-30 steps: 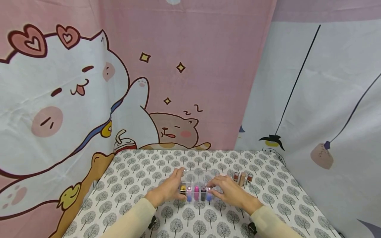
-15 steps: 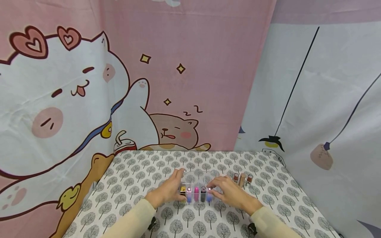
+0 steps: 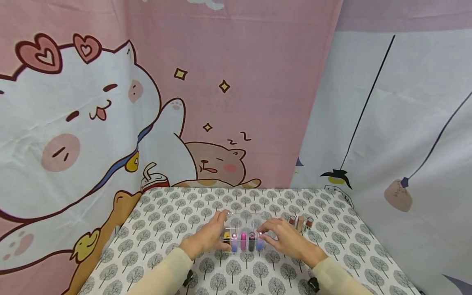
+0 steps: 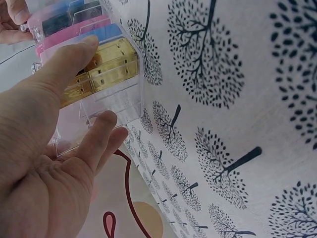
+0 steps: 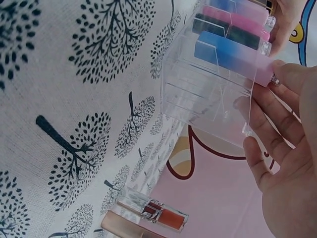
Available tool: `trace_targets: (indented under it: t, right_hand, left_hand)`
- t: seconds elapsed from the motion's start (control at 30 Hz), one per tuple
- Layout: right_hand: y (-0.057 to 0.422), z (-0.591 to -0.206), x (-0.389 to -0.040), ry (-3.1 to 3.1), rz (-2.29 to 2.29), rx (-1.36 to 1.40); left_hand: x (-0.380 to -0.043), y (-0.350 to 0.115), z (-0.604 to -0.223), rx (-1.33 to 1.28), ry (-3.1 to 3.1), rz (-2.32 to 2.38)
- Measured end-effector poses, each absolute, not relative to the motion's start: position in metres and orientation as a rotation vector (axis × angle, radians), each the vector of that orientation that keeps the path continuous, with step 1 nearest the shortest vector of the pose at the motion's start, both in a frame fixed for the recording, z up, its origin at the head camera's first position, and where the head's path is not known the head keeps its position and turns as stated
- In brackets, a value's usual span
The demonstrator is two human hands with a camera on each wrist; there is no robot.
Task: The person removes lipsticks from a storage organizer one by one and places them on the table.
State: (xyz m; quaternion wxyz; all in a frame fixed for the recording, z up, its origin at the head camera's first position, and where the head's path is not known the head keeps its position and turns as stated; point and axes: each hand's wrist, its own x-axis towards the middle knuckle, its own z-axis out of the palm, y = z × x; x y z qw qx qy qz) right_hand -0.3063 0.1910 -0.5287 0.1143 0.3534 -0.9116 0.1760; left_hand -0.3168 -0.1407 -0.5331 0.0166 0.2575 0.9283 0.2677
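A clear plastic lipstick organizer [image 3: 239,223] stands on the table, with a row of several lipstick tubes in its near slots. My left hand [image 3: 207,235] grips the organizer's left end, its thumb against the front beside a gold tube [image 4: 115,64] and its fingers round the side. At the other end, my right hand [image 3: 289,239] pinches the top of a blue-to-pink lipstick tube [image 5: 230,55] between thumb and fingers. That tube sits in the rightmost filled slot. Between the ends are a bright pink tube [image 3: 243,241] and a dark tube [image 3: 252,242]. The organizer's rear slots hold no tubes.
Right of the organizer, a clear tube with a brown-red cap [image 3: 292,220], a rose-gold tube [image 3: 300,223] and another brown-capped tube [image 3: 309,223] stand close together. A tree-print cloth [image 3: 166,221] covers the table. Cartoon-printed curtains [image 3: 258,102] hang behind it.
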Motion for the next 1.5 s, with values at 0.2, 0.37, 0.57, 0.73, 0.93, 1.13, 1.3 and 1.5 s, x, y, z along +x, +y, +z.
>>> trace_targets:
  t: [0.2,0.37,0.57,0.73,0.93,1.13,1.3,1.5]
  right_hand:
    - [0.194,-0.525,-0.305,-2.61,0.56,1.038]
    - [0.196,-0.52,-0.304,-2.548,0.554,1.049]
    - [0.198,-0.516,-0.303,-2.53,0.548,1.04]
    - [0.2,-0.513,-0.302,-2.51,0.586,1.05]
    - [0.203,-0.507,-0.301,-2.469,0.619,1.062]
    - [0.207,-0.505,-0.3,-2.393,0.686,1.088]
    - [0.21,-0.503,-0.3,-2.336,0.69,1.077]
    - [0.216,-0.499,-0.3,-2.314,0.705,1.075]
  left_hand:
    - [-0.318,-0.141,-0.532,0.82,2.892,0.827]
    - [-0.318,-0.141,-0.53,0.829,2.893,0.828]
    - [-0.315,-0.141,-0.53,0.8,2.876,0.839]
    - [-0.314,-0.141,-0.531,0.796,2.877,0.842]
    - [-0.315,-0.141,-0.531,0.805,2.88,0.839]
    - [-0.315,-0.14,-0.53,0.813,2.884,0.842]
    - [-0.314,-0.141,-0.53,0.78,2.867,0.864]
    - [-0.312,-0.141,-0.532,0.774,2.86,0.882]
